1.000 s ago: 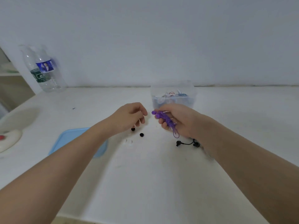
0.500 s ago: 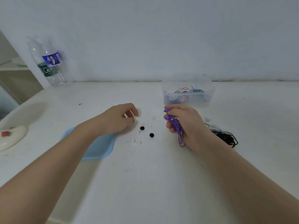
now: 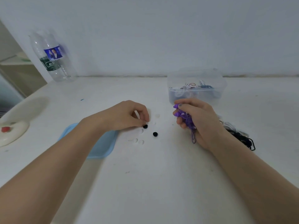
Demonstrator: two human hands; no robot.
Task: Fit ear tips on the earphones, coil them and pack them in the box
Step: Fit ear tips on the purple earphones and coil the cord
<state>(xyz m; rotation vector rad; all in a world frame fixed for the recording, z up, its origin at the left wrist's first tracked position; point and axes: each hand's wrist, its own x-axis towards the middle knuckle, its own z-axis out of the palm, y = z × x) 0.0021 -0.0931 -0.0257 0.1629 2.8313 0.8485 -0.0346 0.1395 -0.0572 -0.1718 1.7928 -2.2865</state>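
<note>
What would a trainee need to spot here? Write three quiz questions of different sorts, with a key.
1. True or false: the right hand grips the bundled purple earphones.
2. Which lies nearest the left hand's fingers? A) the clear plastic water bottle B) a small round black ear tip C) the clear plastic box
3. Fill in: the flat light-blue plastic lid lies partly under the left ____.

Key: 1 true; 2 B; 3 forearm.
</note>
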